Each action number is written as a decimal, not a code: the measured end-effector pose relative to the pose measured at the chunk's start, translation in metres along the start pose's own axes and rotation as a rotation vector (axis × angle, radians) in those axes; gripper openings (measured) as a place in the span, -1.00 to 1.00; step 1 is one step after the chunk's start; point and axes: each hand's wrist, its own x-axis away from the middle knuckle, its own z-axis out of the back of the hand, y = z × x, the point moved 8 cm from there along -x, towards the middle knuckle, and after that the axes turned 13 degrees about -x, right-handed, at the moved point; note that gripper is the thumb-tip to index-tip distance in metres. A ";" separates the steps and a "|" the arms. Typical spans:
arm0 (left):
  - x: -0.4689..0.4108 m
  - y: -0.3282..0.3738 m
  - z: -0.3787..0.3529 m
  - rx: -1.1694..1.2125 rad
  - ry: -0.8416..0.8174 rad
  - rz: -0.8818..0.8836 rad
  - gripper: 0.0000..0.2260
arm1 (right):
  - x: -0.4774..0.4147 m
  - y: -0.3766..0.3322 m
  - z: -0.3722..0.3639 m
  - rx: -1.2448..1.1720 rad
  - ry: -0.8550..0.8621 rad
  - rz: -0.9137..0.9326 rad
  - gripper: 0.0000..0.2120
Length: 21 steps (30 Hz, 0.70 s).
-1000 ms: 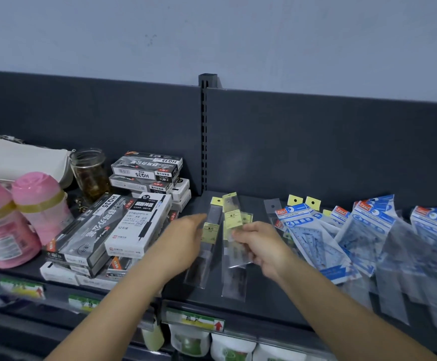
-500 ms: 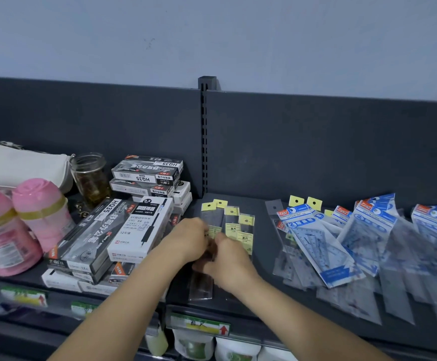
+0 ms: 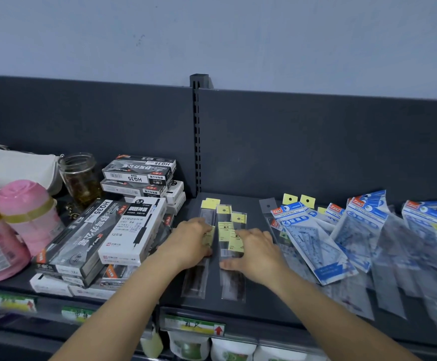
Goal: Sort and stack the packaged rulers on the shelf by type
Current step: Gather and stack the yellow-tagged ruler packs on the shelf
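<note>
Head view showed both hands flat on the narrow clear-sleeved straight rulers with yellow header cards (image 3: 224, 230), which lay on the dark grey metal shelf (image 3: 253, 303) just right of the slotted upright post (image 3: 198, 142). Their long axes ran front to back, away from the person. The left hand (image 3: 190, 243) pressed the left bundle with fingers loosely together, pinching nothing; the right hand (image 3: 257, 252) rested spread on the right bundle, thumb across it. Farther right of the post sprawled the blue-and-white bagged geometry sets (image 3: 316, 243), nearer the right hand, so that hand seemed better placed to gather them.
</note>
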 end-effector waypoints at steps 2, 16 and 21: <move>0.002 0.000 0.000 0.010 0.000 -0.015 -0.47 | 0.000 -0.001 -0.001 -0.018 -0.050 0.035 -0.24; 0.002 0.014 -0.021 -0.119 -0.170 -0.179 -0.49 | 0.003 -0.007 -0.015 -0.062 -0.233 0.225 -0.20; 0.006 0.020 -0.019 -0.142 -0.172 -0.192 -0.54 | 0.004 0.007 -0.011 -0.086 -0.231 0.172 -0.21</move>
